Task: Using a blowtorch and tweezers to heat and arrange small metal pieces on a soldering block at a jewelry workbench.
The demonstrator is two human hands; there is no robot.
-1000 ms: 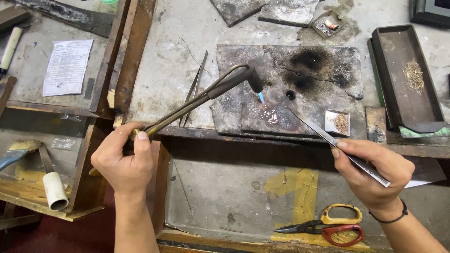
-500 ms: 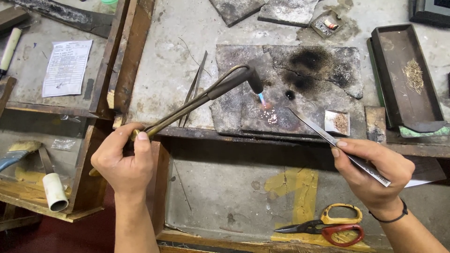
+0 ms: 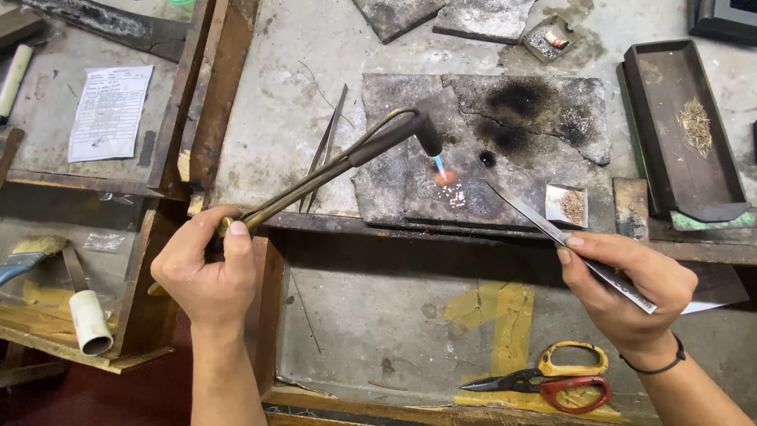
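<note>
My left hand [image 3: 206, 272] grips the brass handle of a long gas torch [image 3: 339, 162] whose dark bent nozzle points down at a charred soldering slab [image 3: 544, 134]. A small blue flame leaves the nozzle and a tiny piece [image 3: 446, 178] glows orange on the slab under it. My right hand [image 3: 627, 288] holds long metal tweezers [image 3: 544, 225] whose tip rests on the slab just right of the glowing piece.
A second pair of tweezers [image 3: 325, 146] lies left of the slab. A small dish of bits [image 3: 569, 205] sits at the slab's right edge, a dark tray [image 3: 670, 102] beyond it. Scissors [image 3: 552, 383] lie on the lower shelf. A paper sheet [image 3: 109, 112] and a white roll [image 3: 89, 322] are at left.
The piece under the flame now glows a brighter orange. Both hands and the torch stay where they were.
</note>
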